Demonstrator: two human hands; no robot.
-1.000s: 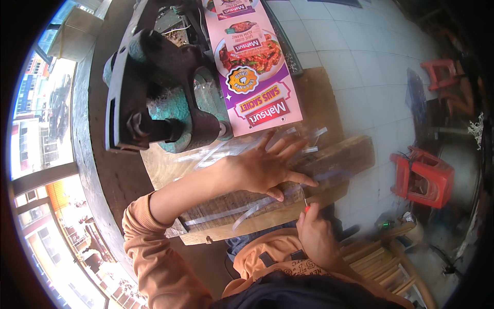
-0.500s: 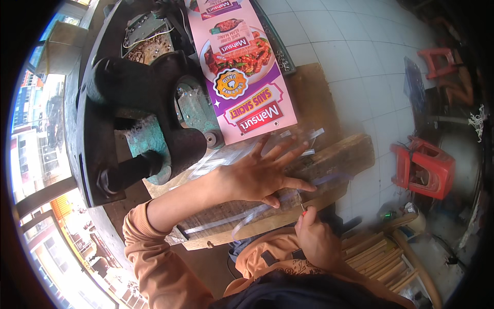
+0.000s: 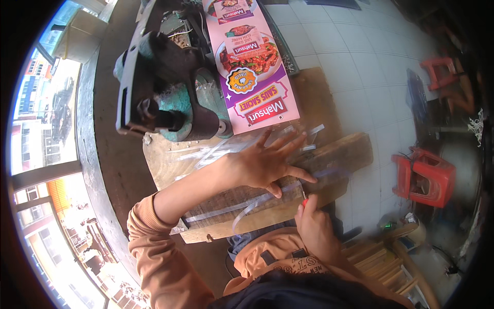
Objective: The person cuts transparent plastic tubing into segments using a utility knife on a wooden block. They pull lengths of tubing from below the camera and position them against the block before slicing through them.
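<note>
My left hand (image 3: pixel 262 167) lies with fingers spread over a worn wooden board (image 3: pixel 350 147). Under and beside its palm run clear plastic strips (image 3: pixel 221 211), one of them curling near the board's front edge. My right hand (image 3: pixel 316 226) is closed around a small red-handled tool (image 3: pixel 305 202) with a thin metal tip. That tip touches or nearly touches the board just below my left thumb; its exact kind is too small to make out. More loose clear strips (image 3: pixel 206 152) lie beyond my left wrist.
A dark cast-metal machine (image 3: pixel 170 87) with worn green paint stands at the upper left. Beside it lies a pink printed cardboard panel (image 3: pixel 265 105). Red plastic stools (image 3: pixel 424 175) stand on the tiled floor at right. A wooden slatted seat (image 3: pixel 381 262) is at lower right.
The view has tilted, so the machine and pink panel appear shifted to the right. My left hand stays spread on the board; the right hand with the red-handled tool has moved very little.
</note>
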